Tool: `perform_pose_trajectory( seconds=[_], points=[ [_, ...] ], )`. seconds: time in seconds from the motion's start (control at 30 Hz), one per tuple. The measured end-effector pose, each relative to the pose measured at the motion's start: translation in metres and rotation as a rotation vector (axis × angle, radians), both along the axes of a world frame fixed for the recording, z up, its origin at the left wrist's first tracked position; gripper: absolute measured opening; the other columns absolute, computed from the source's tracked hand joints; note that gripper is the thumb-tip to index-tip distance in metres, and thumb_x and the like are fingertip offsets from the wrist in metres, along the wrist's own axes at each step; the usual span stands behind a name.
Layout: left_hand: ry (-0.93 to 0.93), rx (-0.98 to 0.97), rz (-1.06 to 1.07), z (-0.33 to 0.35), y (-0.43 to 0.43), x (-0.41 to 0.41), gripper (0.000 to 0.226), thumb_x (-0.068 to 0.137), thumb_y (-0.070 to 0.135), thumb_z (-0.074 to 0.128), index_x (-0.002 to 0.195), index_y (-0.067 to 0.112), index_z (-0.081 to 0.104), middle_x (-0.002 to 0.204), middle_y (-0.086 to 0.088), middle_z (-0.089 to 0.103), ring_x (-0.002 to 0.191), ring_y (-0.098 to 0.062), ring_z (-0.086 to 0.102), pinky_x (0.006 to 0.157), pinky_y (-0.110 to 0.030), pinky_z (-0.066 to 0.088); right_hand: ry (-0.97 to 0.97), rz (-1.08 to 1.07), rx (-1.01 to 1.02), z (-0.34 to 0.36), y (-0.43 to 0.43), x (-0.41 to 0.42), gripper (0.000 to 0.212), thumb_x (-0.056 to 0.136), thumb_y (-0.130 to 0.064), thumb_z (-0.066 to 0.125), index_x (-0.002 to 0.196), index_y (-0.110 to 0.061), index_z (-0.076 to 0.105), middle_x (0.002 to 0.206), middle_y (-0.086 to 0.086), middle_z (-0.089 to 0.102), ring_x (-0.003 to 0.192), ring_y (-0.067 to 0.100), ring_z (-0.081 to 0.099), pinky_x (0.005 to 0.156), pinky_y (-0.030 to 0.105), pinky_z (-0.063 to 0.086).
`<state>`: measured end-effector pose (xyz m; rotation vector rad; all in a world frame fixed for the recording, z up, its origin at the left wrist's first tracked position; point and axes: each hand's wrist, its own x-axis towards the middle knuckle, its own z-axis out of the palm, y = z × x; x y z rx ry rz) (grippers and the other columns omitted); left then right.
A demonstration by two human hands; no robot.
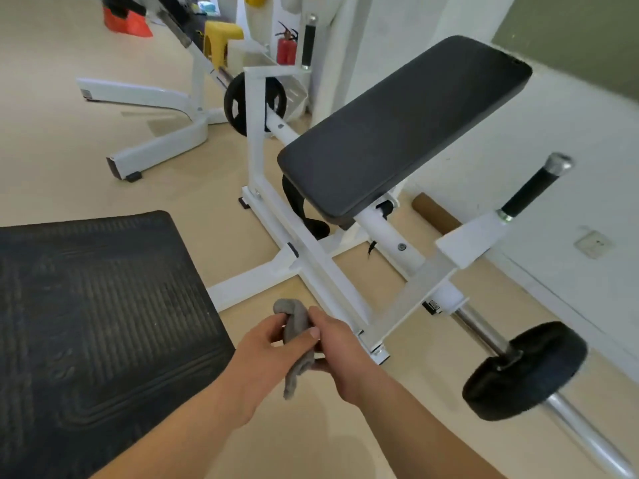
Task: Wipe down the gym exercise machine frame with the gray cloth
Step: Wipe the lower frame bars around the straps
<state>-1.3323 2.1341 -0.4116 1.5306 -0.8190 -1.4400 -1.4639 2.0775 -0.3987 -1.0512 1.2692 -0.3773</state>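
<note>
Beige floor (214, 236) runs between ribbed black rubber mat (103, 305) and white tubular machine frame (313, 269); left hand (259, 350) and right hand (337, 344) pinch the bunched gray cloth (294, 318).

gray cloth (294, 318) partly under the hands (340, 347)

Bright even indoor light, soft shadows, wide-angle bending at edges, slight blur

Cloth (294, 344): gray, soft, bunched; upper end folded over, lower end hanging free.
Cloth position: gripped between left hand (262, 350) and right hand (337, 344), above the floor, near the frame's near end.
Frame (255, 140): white painted steel tubing, standing on the floor, clear of the cloth.
</note>
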Motion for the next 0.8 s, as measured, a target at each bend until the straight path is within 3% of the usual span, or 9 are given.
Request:
perform_pose_trajectory(
  seconds=[0.07, 0.17, 0.27, 0.37, 0.47, 0.63, 0.8],
  points=[
    [-0.008, 0.043, -0.002, 0.058, 0.003, -0.015, 0.017, 0.087, 0.027, 0.079, 0.099, 0.037, 0.072, 0.096, 0.015, 0.076, 0.082, -0.007, 0.076, 0.068, -0.024, 0.059, 0.025, -0.052, 0.018, 0.056, 0.005, -0.016, 0.036, 0.097, -0.028, 0.045, 0.108, -0.017, 0.077, 0.1, 0.006, 0.079, 0.1, 0.025, 0.074, 0.085, 0.039, 0.062],
    [0.014, 0.086, -0.031, 0.14, 0.006, -0.035, 0.016, 0.088, 0.008, 0.07, 0.098, 0.021, 0.072, 0.085, -0.008, 0.076, 0.075, -0.025, 0.075, 0.074, -0.039, 0.064, 0.023, -0.152, 0.038, 0.133, 0.012, -0.039, 0.027, 0.098, -0.021, 0.051, 0.109, -0.013, 0.074, 0.103, 0.007, 0.078, 0.096, 0.025, 0.076, 0.079, 0.04, 0.064],
    [0.022, 0.079, -0.049, 0.214, 0.007, -0.055, 0.025, 0.091, 0.011, 0.07, 0.1, 0.035, 0.073, 0.086, 0.008, 0.076, 0.08, -0.018, 0.075, 0.077, -0.037, 0.064, 0.017, -0.234, 0.051, 0.206, 0.02, -0.063, 0.023, 0.1, -0.031, 0.06, 0.118, -0.021, 0.069, 0.105, 0.001, 0.078, 0.094, 0.018, 0.077, 0.086, 0.043, 0.063],
    [-0.011, 0.083, -0.116, 0.282, 0.003, -0.077, 0.035, 0.09, 0.018, 0.07, 0.097, 0.053, 0.07, 0.087, 0.021, 0.072, 0.08, -0.009, 0.074, 0.073, -0.027, 0.062, -0.016, -0.22, 0.11, 0.273, 0.023, -0.09, 0.026, 0.101, -0.041, 0.056, 0.115, -0.027, 0.074, 0.11, -0.002, 0.078, 0.102, 0.017, 0.075, 0.092, 0.046, 0.061],
    [-0.026, 0.113, -0.217, 0.338, -0.005, -0.106, 0.035, 0.088, 0.013, 0.065, 0.095, 0.046, 0.076, 0.085, 0.01, 0.075, 0.079, -0.018, 0.076, 0.069, -0.03, 0.062, -0.07, -0.247, 0.156, 0.329, 0.022, -0.126, 0.025, 0.101, -0.039, 0.059, 0.114, -0.026, 0.076, 0.111, 0.003, 0.077, 0.104, 0.02, 0.074, 0.088, 0.041, 0.062],
    [-0.076, 0.122, -0.226, 0.404, -0.015, -0.168, 0.039, 0.09, 0.008, 0.059, 0.099, 0.041, 0.077, 0.094, 0.009, 0.079, 0.085, -0.01, 0.076, 0.071, -0.025, 0.061, -0.096, -0.206, 0.123, 0.393, 0.015, -0.207, 0.039, 0.09, -0.041, 0.078, 0.111, -0.008, 0.075, 0.106, 0.011, 0.078, 0.101, 0.026, 0.076, 0.092, 0.043, 0.061],
    [-0.15, 0.076, -0.158, 0.425, -0.028, -0.227, 0.019, 0.089, 0.021, 0.072, 0.092, 0.039, 0.075, 0.091, 0.011, 0.076, 0.081, -0.005, 0.073, 0.061, -0.014, 0.054, -0.001, -0.282, -0.005, 0.423, 0.006, -0.272, 0.047, 0.071, -0.05, 0.087, 0.101, -0.017, 0.071, 0.095, 0.0, 0.077, 0.089, 0.015, 0.076, 0.077, 0.034, 0.062]
  ],
)
